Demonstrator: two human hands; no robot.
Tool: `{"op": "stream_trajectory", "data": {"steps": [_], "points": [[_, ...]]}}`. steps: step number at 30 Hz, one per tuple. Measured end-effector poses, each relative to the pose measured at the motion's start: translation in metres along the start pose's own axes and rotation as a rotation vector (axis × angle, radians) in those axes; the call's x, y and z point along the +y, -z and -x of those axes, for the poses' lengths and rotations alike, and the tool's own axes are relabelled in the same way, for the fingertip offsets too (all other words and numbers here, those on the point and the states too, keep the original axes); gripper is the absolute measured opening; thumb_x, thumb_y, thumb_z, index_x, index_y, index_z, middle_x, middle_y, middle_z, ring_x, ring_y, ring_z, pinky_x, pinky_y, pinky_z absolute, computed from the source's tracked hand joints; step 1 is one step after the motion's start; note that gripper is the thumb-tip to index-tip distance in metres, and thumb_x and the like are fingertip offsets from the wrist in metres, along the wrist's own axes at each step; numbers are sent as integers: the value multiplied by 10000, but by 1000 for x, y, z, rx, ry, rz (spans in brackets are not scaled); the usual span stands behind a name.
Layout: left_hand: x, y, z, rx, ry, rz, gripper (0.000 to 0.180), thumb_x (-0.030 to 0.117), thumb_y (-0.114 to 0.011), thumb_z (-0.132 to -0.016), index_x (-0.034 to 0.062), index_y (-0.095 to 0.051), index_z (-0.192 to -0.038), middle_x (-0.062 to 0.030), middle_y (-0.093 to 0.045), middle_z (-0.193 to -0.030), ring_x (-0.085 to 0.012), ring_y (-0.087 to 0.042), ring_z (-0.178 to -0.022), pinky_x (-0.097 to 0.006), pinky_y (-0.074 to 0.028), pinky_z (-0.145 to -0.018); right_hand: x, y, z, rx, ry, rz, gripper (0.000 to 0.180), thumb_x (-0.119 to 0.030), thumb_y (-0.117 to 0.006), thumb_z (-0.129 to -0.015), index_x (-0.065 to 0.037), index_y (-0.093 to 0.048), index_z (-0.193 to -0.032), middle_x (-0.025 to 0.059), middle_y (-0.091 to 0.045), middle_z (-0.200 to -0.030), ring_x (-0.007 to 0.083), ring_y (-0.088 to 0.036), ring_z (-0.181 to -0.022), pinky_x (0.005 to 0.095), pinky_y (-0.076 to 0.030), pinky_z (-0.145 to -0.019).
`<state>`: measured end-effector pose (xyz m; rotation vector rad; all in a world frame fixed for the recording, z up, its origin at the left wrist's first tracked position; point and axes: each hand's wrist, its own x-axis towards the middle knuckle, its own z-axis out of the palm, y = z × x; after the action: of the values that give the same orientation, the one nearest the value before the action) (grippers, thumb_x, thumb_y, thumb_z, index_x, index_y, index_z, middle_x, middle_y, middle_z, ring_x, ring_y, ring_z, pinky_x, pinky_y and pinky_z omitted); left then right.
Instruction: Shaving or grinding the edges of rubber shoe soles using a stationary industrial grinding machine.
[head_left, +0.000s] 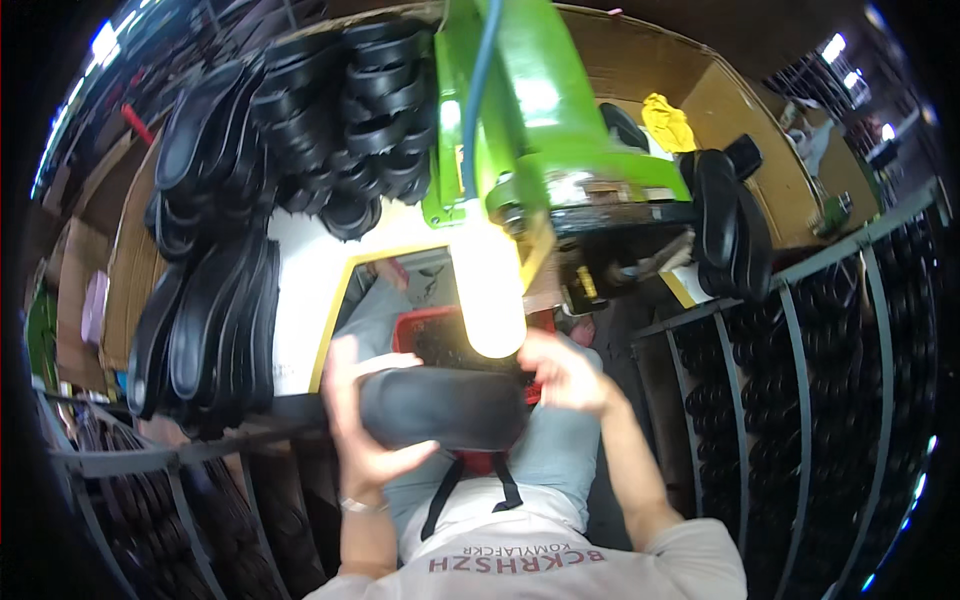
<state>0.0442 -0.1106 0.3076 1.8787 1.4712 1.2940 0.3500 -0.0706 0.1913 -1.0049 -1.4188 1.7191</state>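
A smooth black shoe sole (440,408), blurred by motion, lies crosswise in front of my body. My left hand (362,420) grips its left end, with fingers along the far side and the thumb on the near side. Close to the sole's right end is my right hand (566,375), its fingers bent and smeared; whether they touch the sole or hold anything is not plain. Just beyond the sole, a bright elongated lamp (492,290) glares beneath the green machine (545,100) and washes out what is around it. A red bin (420,318) shows below, between my legs.
Stacked black soles (215,330) stand along the left of the white table (305,290). Black strapped sandals (340,110) are piled behind them. More black footwear (720,225) and a yellow cloth (668,122) lie right. Metal racks (790,370) full of dark footwear flank both sides.
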Motion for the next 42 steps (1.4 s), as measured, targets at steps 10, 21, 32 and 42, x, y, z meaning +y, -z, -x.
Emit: {"op": "stream_trajectory", "data": {"steps": [10,21,32,42], "points": [[2,-141,-25,-307,389,296,174,144,-722,-795,-12,-649,-815,19,-549,-652,-43,-429,-585,-211,-371,-522,71,-67,92,323,-178,-352,332,-34,-717,-772,35,-612,-1079,74,-647,-1034,139,-595,-941,274,-466,-839],[-15,-141,-1,-90,190,104,320,-64,-669,-785,-42,-569,-1089,-25,-613,-924,-54,-562,-788,-180,-458,-691,82,3,136,805,138,-675,377,60,-598,-739,49,-560,-1114,123,-639,-1038,232,-618,-951,338,-508,-856],[-29,-118,-17,-7,76,558,343,1,-715,-737,-51,-598,-1056,-99,-618,-997,-168,-597,-871,-285,-482,-794,-35,98,5,694,444,-572,388,-69,-579,-826,25,-496,-1193,104,-588,-1091,210,-588,-981,325,-460,-897],[-86,-29,1,214,559,801,298,32,-649,-777,-44,-558,-1050,-70,-618,-937,-121,-582,-851,-240,-456,-798,7,0,-28,520,432,-646,472,67,-497,-802,-37,-449,-1260,96,-560,-1131,218,-558,-1055,347,-463,-918]]}}
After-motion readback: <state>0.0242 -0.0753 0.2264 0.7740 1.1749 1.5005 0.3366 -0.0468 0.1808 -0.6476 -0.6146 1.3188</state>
